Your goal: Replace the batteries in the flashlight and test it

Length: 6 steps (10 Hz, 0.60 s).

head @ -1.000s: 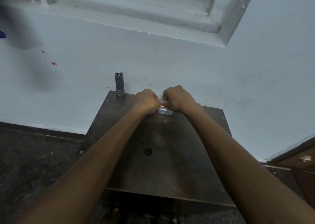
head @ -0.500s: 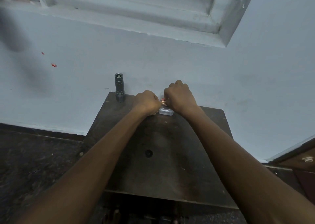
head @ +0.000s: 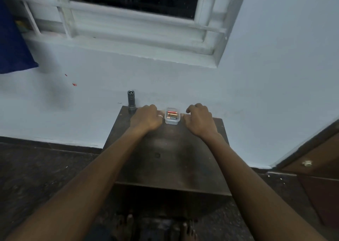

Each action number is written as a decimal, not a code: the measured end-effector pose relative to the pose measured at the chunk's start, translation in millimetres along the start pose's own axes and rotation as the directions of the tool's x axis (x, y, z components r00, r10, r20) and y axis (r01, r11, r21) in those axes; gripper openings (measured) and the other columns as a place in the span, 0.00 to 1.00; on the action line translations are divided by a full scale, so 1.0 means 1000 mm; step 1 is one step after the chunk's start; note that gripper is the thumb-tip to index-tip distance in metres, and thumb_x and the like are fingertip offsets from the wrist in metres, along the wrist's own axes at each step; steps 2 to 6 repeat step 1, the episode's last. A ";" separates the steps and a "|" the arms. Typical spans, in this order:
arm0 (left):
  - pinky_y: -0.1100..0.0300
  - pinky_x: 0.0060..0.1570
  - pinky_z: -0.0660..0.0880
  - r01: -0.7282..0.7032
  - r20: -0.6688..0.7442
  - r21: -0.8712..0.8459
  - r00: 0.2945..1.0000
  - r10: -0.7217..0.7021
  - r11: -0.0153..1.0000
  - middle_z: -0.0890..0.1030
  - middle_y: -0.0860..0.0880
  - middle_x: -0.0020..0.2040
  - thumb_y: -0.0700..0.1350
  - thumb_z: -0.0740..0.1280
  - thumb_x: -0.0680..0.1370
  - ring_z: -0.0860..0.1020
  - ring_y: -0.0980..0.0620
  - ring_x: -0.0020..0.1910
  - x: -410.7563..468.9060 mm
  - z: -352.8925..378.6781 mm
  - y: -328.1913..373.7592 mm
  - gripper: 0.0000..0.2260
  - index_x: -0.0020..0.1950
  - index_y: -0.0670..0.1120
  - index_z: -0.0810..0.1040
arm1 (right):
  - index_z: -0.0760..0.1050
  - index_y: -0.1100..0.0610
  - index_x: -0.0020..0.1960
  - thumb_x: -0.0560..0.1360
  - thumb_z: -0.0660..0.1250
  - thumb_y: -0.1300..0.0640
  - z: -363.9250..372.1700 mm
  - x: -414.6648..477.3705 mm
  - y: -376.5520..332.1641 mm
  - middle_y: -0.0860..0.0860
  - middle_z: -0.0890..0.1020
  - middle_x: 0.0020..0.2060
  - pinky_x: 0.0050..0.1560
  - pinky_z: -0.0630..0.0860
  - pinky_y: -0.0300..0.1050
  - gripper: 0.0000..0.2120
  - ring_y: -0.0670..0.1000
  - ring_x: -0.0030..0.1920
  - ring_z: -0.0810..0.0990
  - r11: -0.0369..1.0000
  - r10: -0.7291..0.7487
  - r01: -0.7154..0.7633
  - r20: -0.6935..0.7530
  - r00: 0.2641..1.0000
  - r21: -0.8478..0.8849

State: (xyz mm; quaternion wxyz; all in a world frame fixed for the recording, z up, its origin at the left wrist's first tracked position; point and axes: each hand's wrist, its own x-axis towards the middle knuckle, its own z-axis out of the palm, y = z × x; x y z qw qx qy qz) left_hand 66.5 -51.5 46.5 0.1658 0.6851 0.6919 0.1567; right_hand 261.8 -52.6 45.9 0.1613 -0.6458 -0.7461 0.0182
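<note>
While the flashlight [head: 131,101] stands upright at the far left corner of the surface [head: 165,158], a clear box [head: 172,119] of batteries [head: 172,112] sits by the far edge between the hands. The left hand [head: 146,118] is curled just beside the box, and I cannot tell if it holds anything. The right hand [head: 200,119] is loosely bent and holds nothing.

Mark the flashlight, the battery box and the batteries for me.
flashlight [head: 131,101], head view, middle of its upright barrel.
box [head: 171,122], head view, near wall of the clear plastic.
batteries [head: 172,112], head view, the orange cell at the far side of the box.
</note>
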 end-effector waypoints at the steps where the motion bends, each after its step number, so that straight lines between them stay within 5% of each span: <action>1: 0.41 0.61 0.74 -0.051 0.014 0.127 0.999 0.050 0.991 0.76 0.42 0.65 0.59 0.58 0.81 0.72 0.40 0.65 -0.042 -0.021 0.010 0.23 0.66 0.43 0.73 | 0.78 0.62 0.59 0.81 0.62 0.49 -0.025 -0.041 -0.008 0.60 0.80 0.57 0.55 0.77 0.55 0.17 0.60 0.56 0.77 0.999 0.034 -0.034 -0.032 0.999 0.009; 6: 0.41 0.61 0.74 -0.051 0.014 0.127 0.999 0.050 0.991 0.76 0.42 0.65 0.59 0.58 0.81 0.72 0.40 0.65 -0.042 -0.021 0.010 0.23 0.66 0.43 0.73 | 0.78 0.62 0.59 0.81 0.62 0.49 -0.025 -0.041 -0.008 0.60 0.80 0.57 0.55 0.77 0.55 0.17 0.60 0.56 0.77 0.999 0.034 -0.034 -0.032 0.999 0.009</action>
